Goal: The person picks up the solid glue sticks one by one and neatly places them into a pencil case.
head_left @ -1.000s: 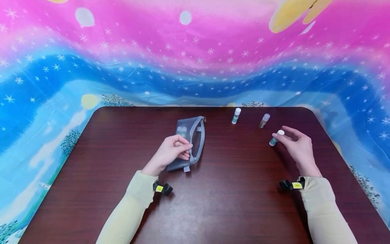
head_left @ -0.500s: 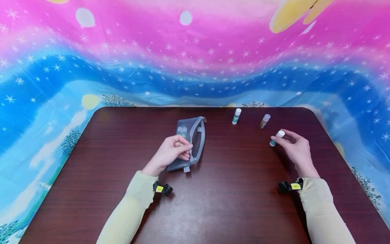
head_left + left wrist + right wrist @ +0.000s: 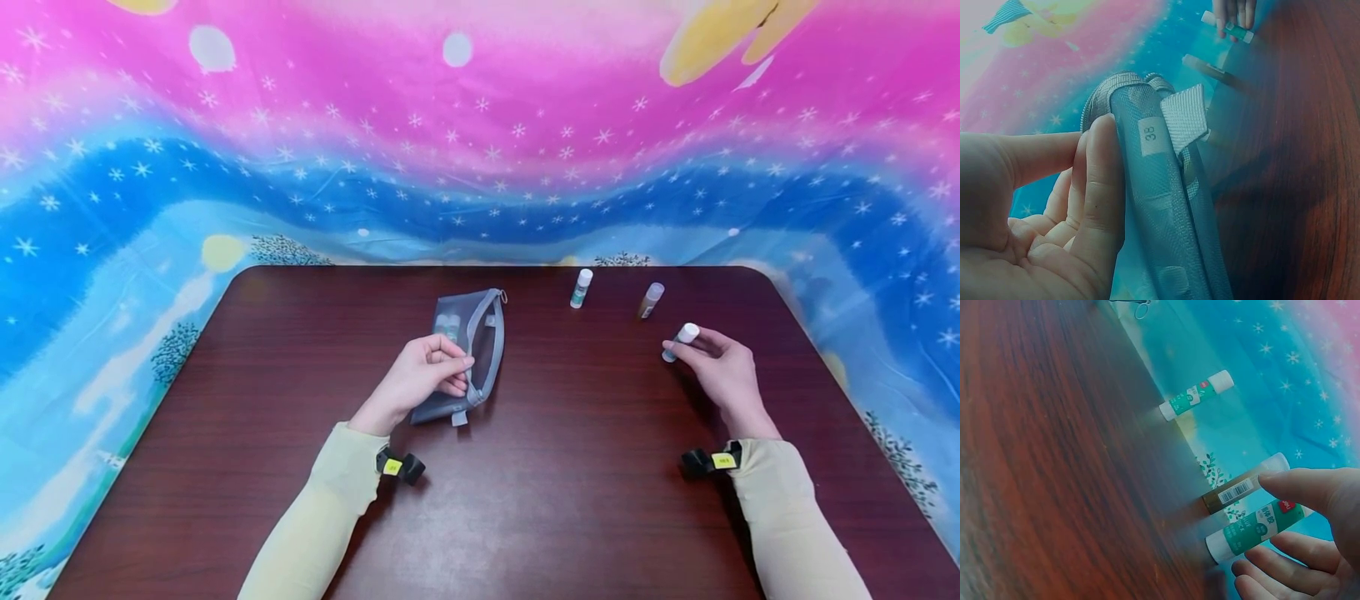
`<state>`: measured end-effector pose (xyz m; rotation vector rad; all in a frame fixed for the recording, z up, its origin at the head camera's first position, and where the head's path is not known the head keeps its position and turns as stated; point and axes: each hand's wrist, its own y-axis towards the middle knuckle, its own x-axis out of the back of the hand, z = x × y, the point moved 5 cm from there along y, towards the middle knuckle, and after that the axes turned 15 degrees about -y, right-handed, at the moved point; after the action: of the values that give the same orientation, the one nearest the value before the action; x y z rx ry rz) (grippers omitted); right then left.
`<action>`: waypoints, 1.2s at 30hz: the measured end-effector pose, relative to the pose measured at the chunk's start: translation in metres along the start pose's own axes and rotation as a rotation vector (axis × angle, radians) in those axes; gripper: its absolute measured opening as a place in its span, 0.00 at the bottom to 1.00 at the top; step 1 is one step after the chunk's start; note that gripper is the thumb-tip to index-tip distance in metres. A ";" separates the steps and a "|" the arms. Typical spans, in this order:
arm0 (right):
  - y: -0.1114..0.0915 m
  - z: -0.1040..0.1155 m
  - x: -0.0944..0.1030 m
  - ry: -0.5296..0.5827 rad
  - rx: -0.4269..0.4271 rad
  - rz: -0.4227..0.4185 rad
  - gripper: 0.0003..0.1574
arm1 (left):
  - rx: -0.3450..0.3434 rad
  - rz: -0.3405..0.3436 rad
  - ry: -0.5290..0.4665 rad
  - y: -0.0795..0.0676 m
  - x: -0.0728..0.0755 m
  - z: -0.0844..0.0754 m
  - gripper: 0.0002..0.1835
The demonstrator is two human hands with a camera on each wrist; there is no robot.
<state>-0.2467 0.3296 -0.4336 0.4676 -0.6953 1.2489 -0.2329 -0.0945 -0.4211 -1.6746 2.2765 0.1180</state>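
My left hand (image 3: 420, 371) pinches the near side of the zipped rim of a grey mesh pouch (image 3: 498, 346), whose mouth gapes toward the right. Through the mesh, white-capped glue sticks (image 3: 447, 323) show faintly inside. In the left wrist view the pouch (image 3: 1154, 181) carries a small label and a fabric tab, with thumb and index finger on its edge. At the right, my right hand (image 3: 729, 371) holds a green-and-white glue stick (image 3: 1257, 528) between thumb and fingers. It leans slightly; whether its base touches the table is hard to tell.
Beyond the held one, a brownish glue stick with a clear cap (image 3: 651, 301) stands upright. Farther back stands another green-and-white glue stick (image 3: 581, 288). The dark wooden table (image 3: 555, 492) ends at a colourful printed cloth (image 3: 487, 167).
My right hand has shifted slightly left, with its thumb lower on the glue stick, which has barely moved. The left hand and the pouch have stayed in place.
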 end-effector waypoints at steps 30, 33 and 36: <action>0.000 -0.004 -0.008 -0.082 0.035 -0.026 0.34 | -0.002 -0.003 -0.007 -0.001 0.000 0.001 0.08; 0.001 -0.004 -0.008 -0.068 0.045 -0.042 0.32 | -0.003 0.000 -0.003 0.000 0.001 0.001 0.09; 0.001 -0.003 -0.007 -0.066 0.054 -0.045 0.31 | -0.006 0.004 0.003 0.000 0.001 0.001 0.10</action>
<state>-0.2480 0.3268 -0.4409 0.5679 -0.7042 1.2164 -0.2332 -0.0952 -0.4218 -1.6744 2.2847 0.1237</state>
